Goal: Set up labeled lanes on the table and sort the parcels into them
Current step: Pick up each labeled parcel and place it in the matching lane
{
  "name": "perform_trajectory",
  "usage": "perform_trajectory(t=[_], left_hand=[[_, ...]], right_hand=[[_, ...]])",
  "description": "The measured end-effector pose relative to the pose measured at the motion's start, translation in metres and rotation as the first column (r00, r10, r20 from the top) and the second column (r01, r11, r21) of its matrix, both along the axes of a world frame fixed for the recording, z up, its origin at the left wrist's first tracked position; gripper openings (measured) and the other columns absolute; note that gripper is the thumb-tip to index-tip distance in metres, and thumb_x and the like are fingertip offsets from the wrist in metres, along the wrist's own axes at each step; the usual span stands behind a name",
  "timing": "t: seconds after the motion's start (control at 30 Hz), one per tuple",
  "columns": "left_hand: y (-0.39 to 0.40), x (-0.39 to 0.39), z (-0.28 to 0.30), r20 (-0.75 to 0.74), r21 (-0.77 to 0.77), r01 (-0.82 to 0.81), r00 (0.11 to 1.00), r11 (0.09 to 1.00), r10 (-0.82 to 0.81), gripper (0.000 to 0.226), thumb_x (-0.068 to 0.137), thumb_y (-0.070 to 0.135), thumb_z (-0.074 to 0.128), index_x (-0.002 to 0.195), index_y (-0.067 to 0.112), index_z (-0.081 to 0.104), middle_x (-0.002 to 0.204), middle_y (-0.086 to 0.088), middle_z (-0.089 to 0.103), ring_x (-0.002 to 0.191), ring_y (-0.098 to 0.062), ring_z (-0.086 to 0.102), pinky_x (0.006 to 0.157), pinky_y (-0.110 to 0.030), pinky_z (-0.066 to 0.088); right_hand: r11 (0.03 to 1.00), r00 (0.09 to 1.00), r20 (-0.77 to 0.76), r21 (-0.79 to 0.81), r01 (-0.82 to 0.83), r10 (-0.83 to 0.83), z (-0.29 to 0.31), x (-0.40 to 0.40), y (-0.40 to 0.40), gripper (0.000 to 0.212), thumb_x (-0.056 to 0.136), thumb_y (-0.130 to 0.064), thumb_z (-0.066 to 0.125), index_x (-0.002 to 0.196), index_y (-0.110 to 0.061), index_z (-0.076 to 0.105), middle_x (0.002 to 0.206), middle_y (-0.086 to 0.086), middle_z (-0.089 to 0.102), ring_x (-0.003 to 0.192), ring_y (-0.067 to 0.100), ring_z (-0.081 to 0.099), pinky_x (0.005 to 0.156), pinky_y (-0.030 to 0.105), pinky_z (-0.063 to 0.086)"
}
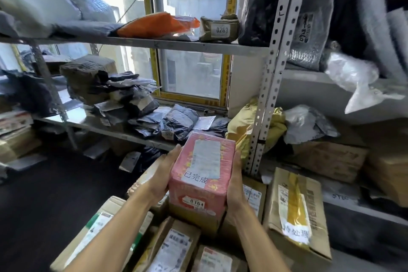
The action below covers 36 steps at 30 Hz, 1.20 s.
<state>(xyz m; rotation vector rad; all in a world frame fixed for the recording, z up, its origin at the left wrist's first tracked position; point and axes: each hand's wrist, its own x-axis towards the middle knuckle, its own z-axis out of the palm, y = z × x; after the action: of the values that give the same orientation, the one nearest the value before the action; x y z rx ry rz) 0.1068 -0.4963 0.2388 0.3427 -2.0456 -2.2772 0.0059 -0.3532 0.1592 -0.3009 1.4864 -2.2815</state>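
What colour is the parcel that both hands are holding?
Pink, with small yellow marks and white labels: the parcel, between left hand and right hand, head view.

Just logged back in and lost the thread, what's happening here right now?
A person holds a pink plastic-wrapped box between both hands, left hand and right hand on its sides. It carries a white shipping label, a handwritten paper slip and a tag reading 0164. It is held above a pile of brown cardboard cartons, in front of grey metal shelving stacked with bagged parcels.
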Motion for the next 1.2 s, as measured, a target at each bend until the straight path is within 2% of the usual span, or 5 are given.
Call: perform_trajectory(t=[0.23, 0.37, 0.67, 0.93, 1.2], left_hand=[[0.041, 0.069, 0.031, -0.146, 0.023, 0.148, 0.979, 0.989, -0.144, 0.055, 0.102, 0.055, 0.020, 0.120, 0.024, 0.062, 0.115, -0.007, 0.076, 0.104, -0.024, 0.074, 0.076, -0.030, 0.061], [0.064, 0.114, 0.039, -0.207, 0.046, 0.255, 0.948, 0.966, -0.240, 0.054, 0.102, 0.058, 0.020, 0.122, 0.027, 0.059, 0.113, -0.002, 0.077, 0.103, -0.021, 0.074, 0.073, -0.030, 0.061], [0.154, 0.181, 0.032, -0.247, 0.090, 0.506, 0.845, 0.858, -0.473, 0.072, 0.096, 0.061, 0.030, 0.145, 0.012, 0.048, 0.133, -0.018, 0.066, 0.118, -0.038, 0.066, 0.087, -0.044, 0.061], [0.318, 0.232, 0.029, -0.231, 0.158, 0.683, 0.728, 0.713, -0.646, 0.053, 0.103, 0.050, 0.032, 0.104, 0.027, 0.080, 0.109, -0.012, 0.077, 0.095, -0.030, 0.075, 0.070, -0.035, 0.062], [0.523, 0.288, 0.016, -0.197, 0.092, 0.784, 0.618, 0.613, -0.761, 0.050, 0.095, 0.054, 0.044, 0.122, 0.019, 0.067, 0.111, -0.010, 0.077, 0.096, -0.030, 0.075, 0.072, -0.032, 0.061]], right_hand=[[0.996, 0.983, -0.175, -0.081, 0.039, -0.053, 0.051, 0.094, 0.054, 0.102, 0.077, -0.089, 0.051, 0.156, -0.025, 0.041, 0.145, 0.009, 0.062, 0.128, 0.028, 0.064, 0.093, 0.041, 0.060], [0.982, 0.953, -0.239, -0.049, 0.181, -0.187, 0.074, 0.160, 0.083, 0.098, 0.082, -0.086, 0.054, 0.157, -0.024, 0.039, 0.151, 0.009, 0.055, 0.138, 0.030, 0.055, 0.112, 0.055, 0.046], [0.923, 0.900, -0.204, -0.068, 0.379, -0.385, 0.079, 0.286, 0.186, 0.077, 0.099, -0.067, 0.031, 0.155, -0.014, 0.041, 0.144, 0.013, 0.061, 0.130, 0.030, 0.062, 0.093, 0.039, 0.059], [0.795, 0.783, -0.141, -0.048, 0.605, -0.605, 0.068, 0.372, 0.346, 0.072, 0.105, -0.062, 0.011, 0.151, -0.020, 0.047, 0.138, 0.004, 0.067, 0.125, 0.023, 0.066, 0.094, 0.036, 0.060], [0.635, 0.629, -0.128, -0.010, 0.772, -0.767, 0.061, 0.463, 0.541, 0.076, 0.101, -0.070, 0.019, 0.147, -0.019, 0.053, 0.130, 0.003, 0.072, 0.116, 0.018, 0.071, 0.087, 0.032, 0.061]])
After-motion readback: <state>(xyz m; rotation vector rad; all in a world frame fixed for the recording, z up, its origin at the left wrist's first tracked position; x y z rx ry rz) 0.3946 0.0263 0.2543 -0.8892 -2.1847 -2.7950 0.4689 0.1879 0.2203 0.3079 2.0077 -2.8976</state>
